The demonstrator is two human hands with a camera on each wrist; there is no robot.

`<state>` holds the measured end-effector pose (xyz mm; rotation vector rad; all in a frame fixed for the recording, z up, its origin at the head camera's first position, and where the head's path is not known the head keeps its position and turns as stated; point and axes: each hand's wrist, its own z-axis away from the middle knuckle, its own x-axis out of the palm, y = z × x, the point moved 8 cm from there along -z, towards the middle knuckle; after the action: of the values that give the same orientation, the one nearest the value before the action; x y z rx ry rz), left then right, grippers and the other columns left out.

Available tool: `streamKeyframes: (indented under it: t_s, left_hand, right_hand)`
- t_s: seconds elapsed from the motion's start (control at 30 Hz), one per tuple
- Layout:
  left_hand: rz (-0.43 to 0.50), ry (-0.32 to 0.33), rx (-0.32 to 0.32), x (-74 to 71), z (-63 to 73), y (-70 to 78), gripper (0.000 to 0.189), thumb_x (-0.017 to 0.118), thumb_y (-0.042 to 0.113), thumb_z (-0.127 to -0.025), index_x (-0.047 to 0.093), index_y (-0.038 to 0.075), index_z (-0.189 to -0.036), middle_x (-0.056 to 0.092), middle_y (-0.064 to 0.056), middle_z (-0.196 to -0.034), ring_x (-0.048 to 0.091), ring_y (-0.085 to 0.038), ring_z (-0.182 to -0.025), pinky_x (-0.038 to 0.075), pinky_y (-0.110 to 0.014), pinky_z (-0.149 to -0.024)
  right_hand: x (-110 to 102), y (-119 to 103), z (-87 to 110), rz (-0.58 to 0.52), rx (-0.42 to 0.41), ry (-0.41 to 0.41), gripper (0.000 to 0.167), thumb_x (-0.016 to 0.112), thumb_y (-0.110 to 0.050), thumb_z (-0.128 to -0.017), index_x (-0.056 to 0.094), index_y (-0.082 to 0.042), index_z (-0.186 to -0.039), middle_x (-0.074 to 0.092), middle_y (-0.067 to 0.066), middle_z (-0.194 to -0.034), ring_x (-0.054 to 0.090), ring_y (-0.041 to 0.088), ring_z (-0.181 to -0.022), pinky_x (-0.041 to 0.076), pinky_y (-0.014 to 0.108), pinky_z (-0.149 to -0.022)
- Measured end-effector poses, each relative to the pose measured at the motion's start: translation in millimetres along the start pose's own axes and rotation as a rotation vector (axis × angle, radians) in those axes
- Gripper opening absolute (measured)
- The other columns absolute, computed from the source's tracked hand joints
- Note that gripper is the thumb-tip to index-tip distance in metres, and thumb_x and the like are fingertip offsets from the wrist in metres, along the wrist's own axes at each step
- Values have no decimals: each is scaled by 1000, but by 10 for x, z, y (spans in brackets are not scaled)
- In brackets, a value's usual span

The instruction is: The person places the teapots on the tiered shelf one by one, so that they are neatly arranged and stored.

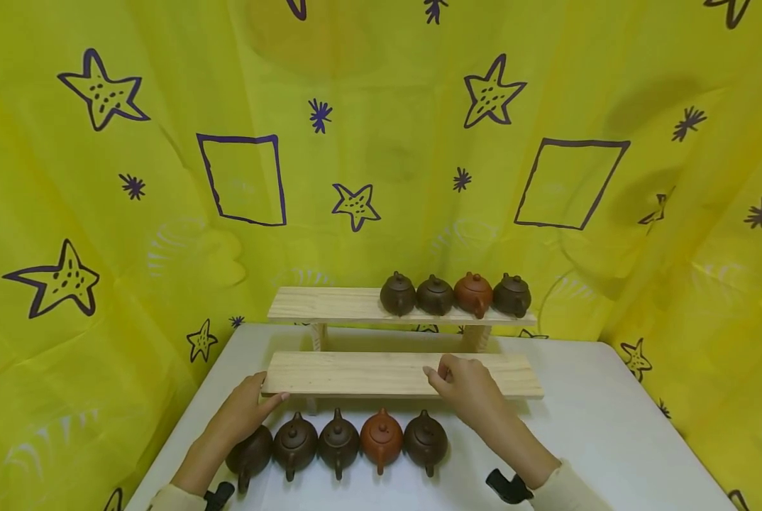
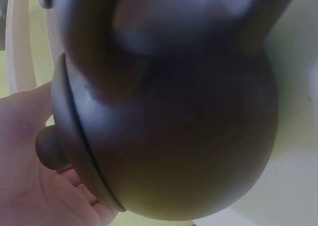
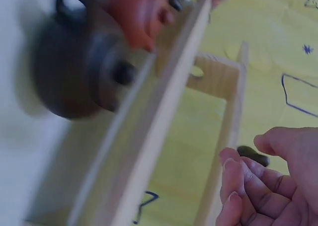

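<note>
My left hand [image 1: 243, 411] grips the left end of the lower wooden shelf [image 1: 355, 374], its thumb lying along the front edge. Just under that wrist stands the leftmost dark brown teapot [image 1: 250, 453], partly covered by the arm. In the left wrist view a dark teapot [image 2: 184, 146] fills the picture, with the palm beyond its lid knob. Above the right half of the lower shelf is my right hand [image 1: 469, 383], fingers loosely curled and holding nothing. On the table before the shelf, a row of dark teapots includes one reddish teapot [image 1: 382, 438].
Behind and higher, the upper shelf [image 1: 323, 304] carries several small teapots at its right side, one of them reddish [image 1: 473, 292]. Wooden supports [image 1: 477, 338] hold the shelves on the white table [image 1: 611, 426]. A yellow patterned curtain [image 1: 381, 156] surrounds the table.
</note>
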<state>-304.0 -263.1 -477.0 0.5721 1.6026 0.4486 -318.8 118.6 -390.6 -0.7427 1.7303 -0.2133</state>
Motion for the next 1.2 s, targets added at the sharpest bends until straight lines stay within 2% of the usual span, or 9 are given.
streamKeyframes:
  t_s: [0.23, 0.37, 0.43, 0.67, 0.87, 0.97, 1.2]
  left_hand:
    - [3, -3, -6, -3, 11, 11, 73, 72, 36, -102, 49, -18, -144, 57, -38, -141, 53, -54, -135, 43, -65, -112]
    - [1, -3, -12, -3, 19, 3, 73, 72, 37, -102, 49, -18, -144, 57, -38, -141, 53, -54, -135, 43, -65, -112]
    - [1, -5, -18, -4, 19, 2, 75, 71, 38, -102, 48, -18, -145, 56, -38, -142, 52, -54, -136, 43, -66, -112]
    - [-5, -1, -21, 5, 10, -7, 75, 71, 38, -102, 47, -18, -145, 56, -38, -142, 52, -54, -136, 42, -66, -113]
    - [-17, 2, -21, 13, 13, -14, 75, 71, 38, -102, 47, -19, -145, 56, -39, -142, 52, -54, -136, 43, -66, -112]
    - [-20, -2, -22, 22, 14, -19, 76, 71, 39, -102, 47, -18, -146, 56, -39, -142, 52, -55, -136, 42, -66, -113]
    - [-16, 1, -9, 8, 3, -2, 75, 72, 38, -102, 48, -18, -145, 57, -38, -142, 52, -54, -136, 43, -66, -112]
  right_hand:
    - [280, 105, 486, 7, -4, -92, 46, 78, -40, -96, 53, -20, -62, 41, -13, -53, 36, 2, -48, 30, 21, -44]
    - [466, 190, 700, 32, 25, -158, 51, 81, -50, -90, 54, -20, -59, 48, -12, -57, 42, 5, -51, 36, 24, -46]
    - [531, 226, 766, 31, 31, -182, 50, 82, -51, -88, 55, -19, -59, 51, -11, -58, 44, 6, -52, 38, 25, -47]
    - [668, 353, 887, -19, 51, -240, 44, 84, -39, -87, 56, -19, -59, 51, -11, -62, 44, 7, -55, 37, 25, -50]
    - [685, 425, 921, -70, 62, -265, 32, 78, -23, -84, 54, -18, -63, 49, -11, -60, 43, 6, -54, 35, 23, -49]
    - [741, 447, 944, -98, 75, -296, 32, 76, -22, -87, 53, -17, -65, 46, -10, -59, 42, 6, -54, 33, 23, -48]
    - [866, 392, 979, -77, -9, -285, 29, 75, -23, -95, 58, -13, -74, 38, -11, -59, 36, 4, -53, 30, 22, -47]
